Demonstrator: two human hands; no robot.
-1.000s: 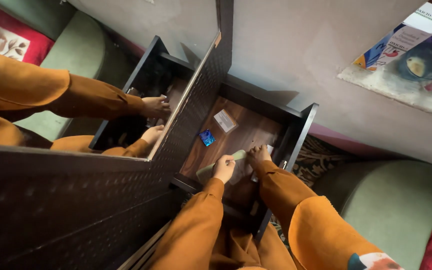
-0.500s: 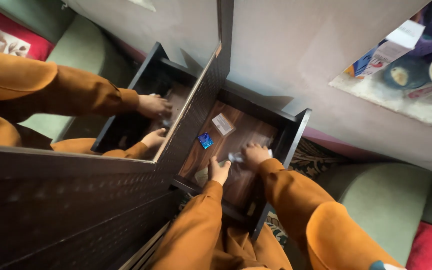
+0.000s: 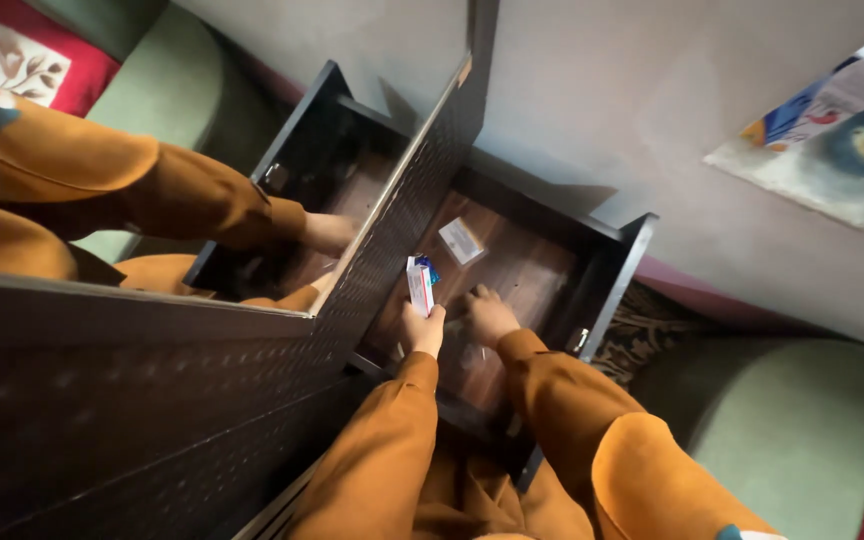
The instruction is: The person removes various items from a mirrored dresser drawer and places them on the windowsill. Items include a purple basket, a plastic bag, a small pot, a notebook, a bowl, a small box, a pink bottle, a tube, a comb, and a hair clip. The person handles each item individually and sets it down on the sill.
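A mirrored cabinet door (image 3: 252,260) at far left reflects orange sleeves and hands. Right of it, inside the open dark drawer (image 3: 612,290), the left hand (image 3: 422,328) is closed around a small white and red box (image 3: 419,285), held upright above the knuckles. Just beyond the box lies a blue packet (image 3: 430,268), and farther back a flat white sachet (image 3: 462,240). Just right of the left hand, the right hand (image 3: 489,315) rests palm down, fingers spread on the wooden drawer floor, holding nothing visible

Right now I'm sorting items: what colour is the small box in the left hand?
White and red box, head view.
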